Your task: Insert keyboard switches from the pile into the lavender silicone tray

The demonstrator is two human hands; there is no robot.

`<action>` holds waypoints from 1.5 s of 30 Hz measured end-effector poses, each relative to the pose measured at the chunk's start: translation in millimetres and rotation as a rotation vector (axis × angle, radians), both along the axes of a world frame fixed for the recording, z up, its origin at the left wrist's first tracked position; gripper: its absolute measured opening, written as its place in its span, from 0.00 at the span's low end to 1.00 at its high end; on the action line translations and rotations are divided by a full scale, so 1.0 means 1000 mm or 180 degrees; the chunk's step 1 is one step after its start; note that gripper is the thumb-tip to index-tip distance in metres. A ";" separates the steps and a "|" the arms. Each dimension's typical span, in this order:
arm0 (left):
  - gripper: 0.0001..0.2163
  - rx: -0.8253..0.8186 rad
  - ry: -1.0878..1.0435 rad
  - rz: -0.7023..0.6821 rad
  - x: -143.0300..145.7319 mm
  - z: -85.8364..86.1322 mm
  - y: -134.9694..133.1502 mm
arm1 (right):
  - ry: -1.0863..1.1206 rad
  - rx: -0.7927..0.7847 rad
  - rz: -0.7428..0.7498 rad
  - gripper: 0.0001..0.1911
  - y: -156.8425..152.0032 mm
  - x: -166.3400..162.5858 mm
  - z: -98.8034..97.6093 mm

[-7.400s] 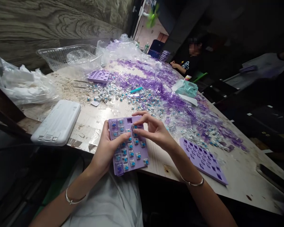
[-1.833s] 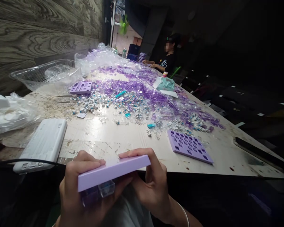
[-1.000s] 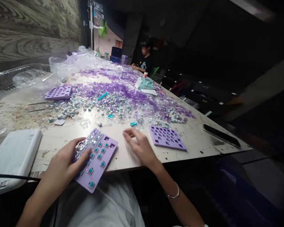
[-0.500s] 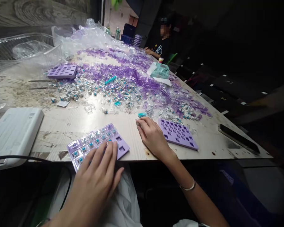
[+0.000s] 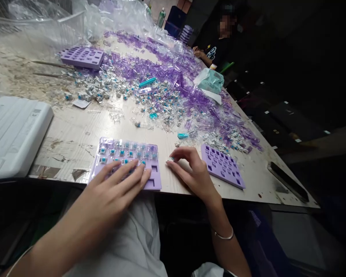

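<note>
- Left hand [image 5: 117, 188]: spread palm-down, fingers resting on a light-purple rectangular plastic plate [image 5: 158, 176] at the desk's [image 5: 69, 127] near edge.
- Right hand [image 5: 196, 175]: just beside it, thumb and forefinger pinched on a small pale part [image 5: 172, 158], identity unclear.
- Plate: far rows filled with blue-centred square switches [image 5: 122, 152], some clear-capped; two holes at the right end unfilled; remainder hidden by fingers.
- Two further light-purple plates, right [image 5: 223, 165] and far left [image 5: 82, 55]: holes apparently unfilled.
</note>
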State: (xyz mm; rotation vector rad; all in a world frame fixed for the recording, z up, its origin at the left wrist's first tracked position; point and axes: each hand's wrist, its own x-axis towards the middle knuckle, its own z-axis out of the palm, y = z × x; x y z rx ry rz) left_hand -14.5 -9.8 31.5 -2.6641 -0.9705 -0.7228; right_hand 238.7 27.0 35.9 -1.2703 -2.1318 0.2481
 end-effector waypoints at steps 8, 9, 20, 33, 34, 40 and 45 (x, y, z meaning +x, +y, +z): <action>0.22 -0.0146 -0.0246 0.0098 0.000 -0.015 -0.007 | -0.0153 0.0101 0.0304 0.09 -0.010 -0.009 0.006; 0.22 -0.0096 -0.0312 0.0148 0.003 -0.016 -0.008 | -0.0163 0.0104 0.0299 0.10 -0.010 -0.008 0.005; 0.16 0.0181 -0.0897 0.0371 0.021 -0.031 -0.010 | -0.0167 -0.0023 0.0260 0.13 -0.009 -0.004 0.004; 0.19 0.0037 -0.0984 0.0419 0.022 -0.046 -0.012 | 0.0229 -0.0211 0.0206 0.05 -0.006 -0.003 0.005; 0.19 0.0004 -0.0966 0.0419 0.023 -0.046 -0.012 | 0.0337 -0.0186 0.0261 0.06 -0.008 -0.004 0.006; 0.16 0.0104 -0.1068 0.0299 0.023 -0.047 -0.012 | 0.0629 -0.0185 0.0439 0.10 -0.027 -0.026 0.008; 0.16 0.0094 -0.1107 0.0325 0.023 -0.046 -0.011 | 0.0295 -0.0309 0.0352 0.09 -0.033 -0.038 0.015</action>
